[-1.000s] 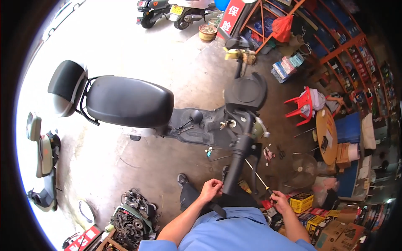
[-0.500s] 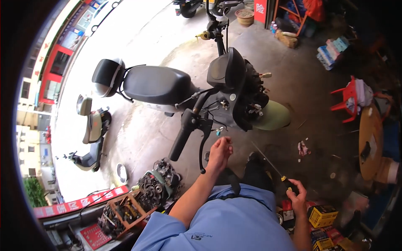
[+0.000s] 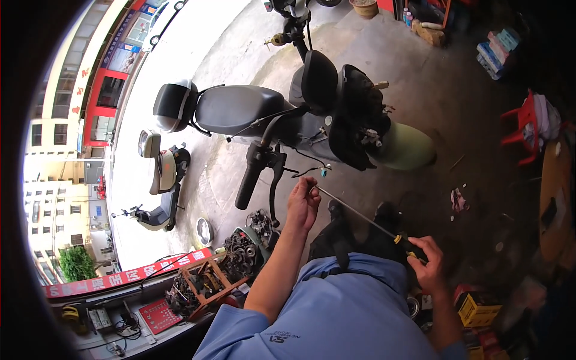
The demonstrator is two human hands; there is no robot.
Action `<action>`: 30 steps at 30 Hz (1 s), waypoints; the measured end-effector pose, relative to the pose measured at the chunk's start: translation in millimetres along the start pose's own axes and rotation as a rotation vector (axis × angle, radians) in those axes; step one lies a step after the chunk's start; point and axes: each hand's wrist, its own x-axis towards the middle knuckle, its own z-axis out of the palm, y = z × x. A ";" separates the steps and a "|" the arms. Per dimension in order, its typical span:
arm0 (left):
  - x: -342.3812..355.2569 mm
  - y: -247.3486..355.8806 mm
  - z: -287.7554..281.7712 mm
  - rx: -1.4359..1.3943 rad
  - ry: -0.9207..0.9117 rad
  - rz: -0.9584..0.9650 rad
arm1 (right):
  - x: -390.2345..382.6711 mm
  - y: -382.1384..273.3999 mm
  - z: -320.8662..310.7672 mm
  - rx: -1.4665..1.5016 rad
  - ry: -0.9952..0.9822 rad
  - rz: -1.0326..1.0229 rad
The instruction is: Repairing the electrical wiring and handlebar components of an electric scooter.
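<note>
My right hand [image 3: 429,267] grips the black and yellow handle of a long screwdriver [image 3: 360,215]. The shaft slants up and left to the fingertips of my left hand [image 3: 304,204]. Those fingers are pinched at the tip; whether they hold the tip or some small part is hidden. Just above them a loose wire ends in a teal connector [image 3: 324,172]. In front stands a scooter [image 3: 240,111] with its front panels off and wiring bare. Its near handlebar grip [image 3: 249,186] and brake lever [image 3: 274,198] are left of my left hand.
A second scooter [image 3: 161,186] is parked at the left. Crates of greasy engine parts [image 3: 207,279] and a red perforated tray [image 3: 159,316] are at lower left. Yellow boxes [image 3: 479,310] lie at lower right, a red chair [image 3: 521,135] at far right.
The screwdriver's tip has come up to my left fingertips; before, it was apart from them. My view has shifted, with the scooter's body now higher in the picture.
</note>
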 end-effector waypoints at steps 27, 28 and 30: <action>38.6 17.5 15.4 -0.548 -0.176 0.001 | 54.5 -7.9 22.9 0.064 -0.143 0.158; 40.0 19.8 19.0 -0.686 -0.237 -0.004 | 56.5 -8.9 26.0 0.098 -0.136 0.172; 42.1 25.5 25.7 -0.751 -0.259 -0.004 | 61.5 -10.9 30.1 0.107 -0.152 0.170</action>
